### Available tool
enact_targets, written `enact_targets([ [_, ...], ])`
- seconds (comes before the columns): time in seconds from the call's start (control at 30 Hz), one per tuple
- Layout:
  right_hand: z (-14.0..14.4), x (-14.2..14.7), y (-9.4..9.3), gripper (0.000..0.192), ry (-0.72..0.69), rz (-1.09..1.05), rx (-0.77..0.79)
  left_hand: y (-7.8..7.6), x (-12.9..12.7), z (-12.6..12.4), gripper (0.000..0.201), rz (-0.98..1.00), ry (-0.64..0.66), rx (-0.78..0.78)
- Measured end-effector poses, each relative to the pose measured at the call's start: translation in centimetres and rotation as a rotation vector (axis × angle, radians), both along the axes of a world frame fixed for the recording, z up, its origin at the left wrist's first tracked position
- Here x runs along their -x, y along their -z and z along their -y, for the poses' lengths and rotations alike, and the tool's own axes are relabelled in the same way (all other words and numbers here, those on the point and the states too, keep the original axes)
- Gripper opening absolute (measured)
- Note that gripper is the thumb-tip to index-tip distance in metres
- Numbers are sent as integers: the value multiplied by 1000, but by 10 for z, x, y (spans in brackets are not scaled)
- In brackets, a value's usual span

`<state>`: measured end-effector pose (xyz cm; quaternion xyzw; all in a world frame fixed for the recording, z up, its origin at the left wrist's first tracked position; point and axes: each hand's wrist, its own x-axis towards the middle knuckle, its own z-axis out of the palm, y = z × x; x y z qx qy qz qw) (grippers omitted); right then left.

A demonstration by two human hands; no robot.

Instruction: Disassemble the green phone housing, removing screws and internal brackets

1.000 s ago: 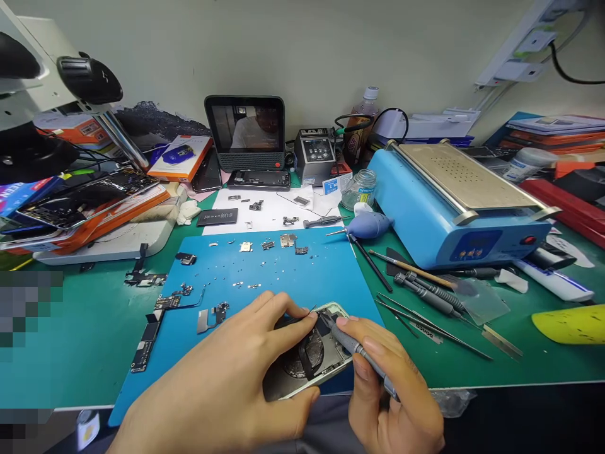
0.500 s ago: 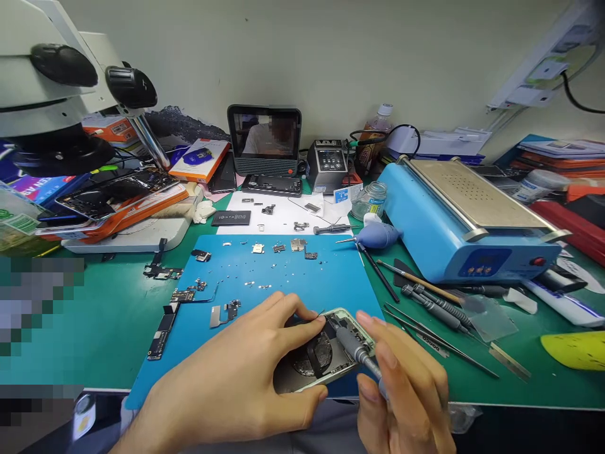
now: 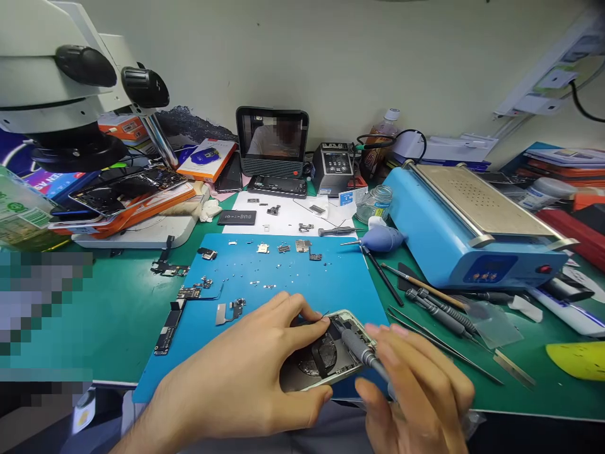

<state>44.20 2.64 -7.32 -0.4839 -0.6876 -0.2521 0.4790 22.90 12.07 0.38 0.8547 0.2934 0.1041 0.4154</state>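
Note:
My left hand (image 3: 250,366) is closed around an opened phone housing (image 3: 343,373), thumb on the near edge and fingers over the far one. The housing has a pale green frame and a dark round coil inside. In my right hand (image 3: 420,384) is a grey screwdriver (image 3: 357,347), its tip down in the upper part of the housing. Where the tip meets the phone is too small to make out. Beneath lies a blue mat (image 3: 302,287) with tiny screws and small metal parts. A long circuit board (image 3: 166,334) rests along the mat's left side.
Tweezers (image 3: 449,345), more screwdrivers (image 3: 437,310) and a brush (image 3: 425,284) lie on the right. Behind them stands a blue heating plate machine (image 3: 425,227). A blue air blower (image 3: 382,238) sits at the mat's far corner. A microscope (image 3: 70,88) overhangs the left.
The whole view has shifted slightly, so things sit a little further right. My right-hand fingers have moved a little on the screwdriver. The left hand keeps its hold on the housing.

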Motion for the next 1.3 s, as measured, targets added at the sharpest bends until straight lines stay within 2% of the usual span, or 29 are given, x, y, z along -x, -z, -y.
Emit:
enact_targets([
  [0.1, 0, 1, 0, 29, -47, 21, 12, 1, 0, 0, 29, 4, 3, 0],
  [0.2, -1, 1, 0, 21, 25, 16, -8, 1, -1, 0, 28, 4, 0, 1],
  [0.27, -2, 2, -1, 17, 17, 32, -15, 1, -1, 0, 27, 0, 2, 6],
  [0.33, -2, 3, 0, 21, -8, 40, -13, 1, -2, -1, 26, -2, 3, 15],
  [0.43, -1, 4, -1, 28, 42, 9, -17, 1, -1, -1, 28, -5, -2, 26],
  [0.57, -2, 7, -5, 53, 26, -9, -4, 2, 0, -1, 27, 1, 3, 46],
  [0.7, -4, 7, -6, 55, 81, -12, -21, 4, 0, -2, 29, 5, -1, 44],
  [0.83, -3, 5, -4, 64, 16, -9, -8, 4, 0, -3, 26, -1, 1, 43],
  [0.97, -3, 5, -5, 36, 0, -4, -4, 4, -1, -3, 28, -4, 8, 45],
  [1.03, -3, 7, -7, 28, -22, 14, 6, 4, -2, -2, 26, -1, 10, 51],
  [1.17, -4, 8, -11, 24, 18, -16, 28, 4, -1, -2, 28, -8, 4, 40],
  [1.3, -4, 8, -11, 44, 18, -22, 17, 4, 0, -2, 26, -7, 11, 43],
])
